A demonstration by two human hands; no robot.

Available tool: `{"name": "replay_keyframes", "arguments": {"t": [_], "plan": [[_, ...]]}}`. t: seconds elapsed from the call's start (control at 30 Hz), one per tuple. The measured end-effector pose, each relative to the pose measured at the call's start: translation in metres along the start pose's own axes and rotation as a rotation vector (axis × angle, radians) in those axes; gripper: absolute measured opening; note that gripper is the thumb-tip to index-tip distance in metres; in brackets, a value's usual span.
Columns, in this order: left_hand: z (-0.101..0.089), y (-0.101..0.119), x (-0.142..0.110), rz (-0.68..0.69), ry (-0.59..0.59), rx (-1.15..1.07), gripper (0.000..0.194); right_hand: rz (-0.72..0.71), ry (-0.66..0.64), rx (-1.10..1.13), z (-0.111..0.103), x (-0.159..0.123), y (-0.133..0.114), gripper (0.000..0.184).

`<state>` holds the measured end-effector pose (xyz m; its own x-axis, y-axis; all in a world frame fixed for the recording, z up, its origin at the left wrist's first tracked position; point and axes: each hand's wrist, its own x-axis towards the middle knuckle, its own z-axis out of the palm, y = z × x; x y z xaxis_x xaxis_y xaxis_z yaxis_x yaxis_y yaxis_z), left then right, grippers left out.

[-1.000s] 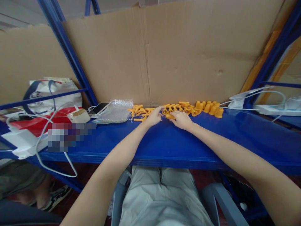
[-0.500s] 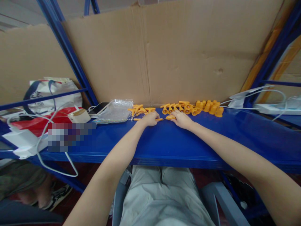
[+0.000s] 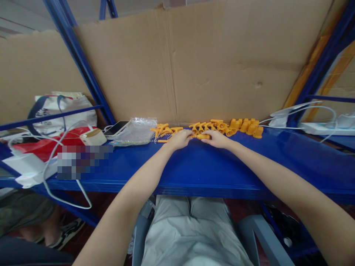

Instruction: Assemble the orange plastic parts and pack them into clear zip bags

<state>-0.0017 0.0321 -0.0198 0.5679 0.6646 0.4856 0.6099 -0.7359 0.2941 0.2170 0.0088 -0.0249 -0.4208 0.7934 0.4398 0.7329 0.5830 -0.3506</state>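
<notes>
A person's two bare hands meet near the back of a blue shelf (image 3: 199, 168). The right hand (image 3: 217, 139), fingers closed, holds an orange piece (image 3: 203, 136) just above or on the shelf; which cannot be told. The left hand (image 3: 181, 139) curls narrowly around a thin orange rod (image 3: 193, 136), its end at the piece. Behind lie orange funnels (image 3: 230, 131); cups (image 3: 252, 129) stand right, a clear bag (image 3: 138, 131) lies left.
</notes>
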Motion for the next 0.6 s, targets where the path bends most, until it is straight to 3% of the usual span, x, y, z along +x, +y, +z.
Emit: {"name": "replay_keyframes", "arguments": {"t": [0.27,0.43,0.6], "plan": [[-0.001,-0.005,0.001,0.025,-0.011,0.008,0.021,0.133,0.01,0.486,-0.012,0.005,0.022,0.041],[-0.001,-0.001,-0.001,0.062,0.017,-0.015,0.019,0.344,-0.089,0.651,-0.025,-0.002,0.014,0.02],[-0.002,0.002,-0.002,0.055,0.048,-0.049,0.015,0.414,-0.106,0.717,-0.028,-0.005,0.002,0.035]]}}
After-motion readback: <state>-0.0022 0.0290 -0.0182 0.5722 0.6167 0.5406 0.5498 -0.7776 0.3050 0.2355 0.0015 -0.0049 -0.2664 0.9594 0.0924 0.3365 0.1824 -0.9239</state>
